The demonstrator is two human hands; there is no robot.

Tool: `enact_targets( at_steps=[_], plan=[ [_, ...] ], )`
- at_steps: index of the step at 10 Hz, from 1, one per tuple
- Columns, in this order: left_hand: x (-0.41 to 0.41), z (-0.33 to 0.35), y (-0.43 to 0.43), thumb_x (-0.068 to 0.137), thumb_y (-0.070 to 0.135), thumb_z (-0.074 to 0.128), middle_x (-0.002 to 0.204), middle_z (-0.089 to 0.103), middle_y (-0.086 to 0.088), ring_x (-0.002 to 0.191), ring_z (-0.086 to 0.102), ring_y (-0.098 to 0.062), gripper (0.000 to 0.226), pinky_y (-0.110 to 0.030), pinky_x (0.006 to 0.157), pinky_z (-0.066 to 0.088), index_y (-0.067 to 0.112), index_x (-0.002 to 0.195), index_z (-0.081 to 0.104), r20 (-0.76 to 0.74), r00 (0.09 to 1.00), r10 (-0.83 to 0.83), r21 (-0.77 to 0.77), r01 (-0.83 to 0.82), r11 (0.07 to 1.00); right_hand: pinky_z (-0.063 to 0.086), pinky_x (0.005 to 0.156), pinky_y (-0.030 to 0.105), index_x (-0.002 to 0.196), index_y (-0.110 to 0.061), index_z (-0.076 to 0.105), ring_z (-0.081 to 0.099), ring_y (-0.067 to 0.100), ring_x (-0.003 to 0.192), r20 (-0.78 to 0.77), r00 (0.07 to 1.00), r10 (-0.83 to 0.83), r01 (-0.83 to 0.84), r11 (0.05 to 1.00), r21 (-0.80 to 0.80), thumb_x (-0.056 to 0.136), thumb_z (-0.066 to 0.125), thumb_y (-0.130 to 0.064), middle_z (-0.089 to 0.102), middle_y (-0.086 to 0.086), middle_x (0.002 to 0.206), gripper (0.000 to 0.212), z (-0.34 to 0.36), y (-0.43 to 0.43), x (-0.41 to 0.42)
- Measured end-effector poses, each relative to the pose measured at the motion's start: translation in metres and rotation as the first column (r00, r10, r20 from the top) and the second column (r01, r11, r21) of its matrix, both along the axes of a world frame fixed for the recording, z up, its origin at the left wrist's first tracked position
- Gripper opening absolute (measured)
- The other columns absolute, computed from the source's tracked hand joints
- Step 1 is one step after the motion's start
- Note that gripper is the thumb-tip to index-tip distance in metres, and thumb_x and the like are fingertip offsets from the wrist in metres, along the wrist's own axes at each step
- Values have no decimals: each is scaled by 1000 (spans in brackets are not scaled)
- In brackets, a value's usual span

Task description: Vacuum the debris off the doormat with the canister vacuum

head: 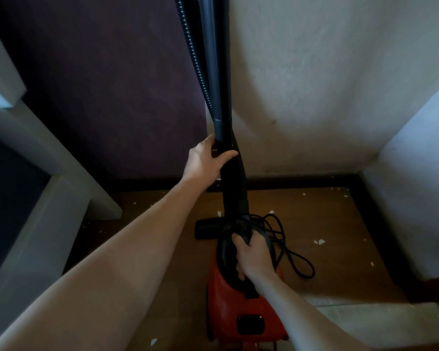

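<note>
A red canister vacuum stands on the brown floor in the corner below me. My right hand grips the black carry handle on its top. Its dark wand stands upright against the wall, with the ribbed black hose running beside it. My left hand holds the wand just below its collar. The black floor nozzle lies flat behind the canister. A black power cord loops loosely on the floor to the right. No doormat is in view.
White paper scraps are scattered over the brown floor. A purple wall and a white wall meet behind the wand. White furniture stands at the left, a pale panel at the right.
</note>
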State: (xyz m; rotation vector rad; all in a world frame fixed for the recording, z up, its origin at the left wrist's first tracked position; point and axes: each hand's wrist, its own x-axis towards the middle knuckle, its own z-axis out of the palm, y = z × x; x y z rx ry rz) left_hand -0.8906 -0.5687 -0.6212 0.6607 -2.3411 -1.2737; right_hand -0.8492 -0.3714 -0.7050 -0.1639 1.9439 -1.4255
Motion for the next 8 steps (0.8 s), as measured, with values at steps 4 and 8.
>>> enact_targets(
  at_steps=[4, 8],
  plan=[
    [16, 5, 23, 97, 32, 64, 122, 63, 3, 107, 57, -4, 40, 3, 76, 39, 14, 130, 54, 52, 998, 29, -129, -22, 991, 43, 34, 25, 93, -12, 57, 55, 12, 33, -175, 984, -10, 33, 991, 126, 103, 54, -25, 63, 9, 67, 17, -1, 9, 3],
    [78, 17, 36, 96, 46, 58, 142, 54, -3, 128, 52, -21, 66, -37, 98, 50, 20, 152, 35, 253, 967, 23, -592, 136, 794, 49, 61, 20, 116, -19, 50, 64, 12, 80, -531, 821, 208, 10, 926, 378, 100, 55, -43, 61, -4, 100, 30, 23, 25, 8]
  ],
)
